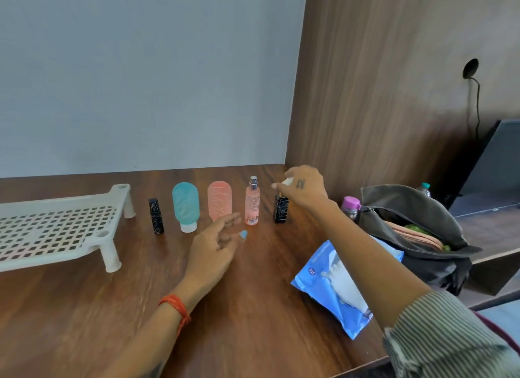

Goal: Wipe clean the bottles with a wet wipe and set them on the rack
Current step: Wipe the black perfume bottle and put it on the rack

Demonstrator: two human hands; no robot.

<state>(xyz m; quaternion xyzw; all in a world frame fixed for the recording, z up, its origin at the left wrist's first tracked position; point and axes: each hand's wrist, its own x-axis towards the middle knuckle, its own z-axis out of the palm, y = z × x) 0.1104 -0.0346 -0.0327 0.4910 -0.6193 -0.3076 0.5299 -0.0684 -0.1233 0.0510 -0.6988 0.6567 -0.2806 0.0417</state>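
The upright black bottle (280,208) is touched from above by the right hand (305,189), a wipe (287,182) pinched in its fingers; the left hand (216,245) is held slack

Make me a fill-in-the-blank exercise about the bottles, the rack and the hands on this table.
1. The white perforated plastic rack stands at the ____ end of the brown wooden table.
2. The right hand holds a white wipe above the ____ patterned bottle.
3. The clear pink spray bottle stands directly right of the soft ____ tube bottle.
4. The open left hand holds ____.

Missing words: left; black; pink; nothing
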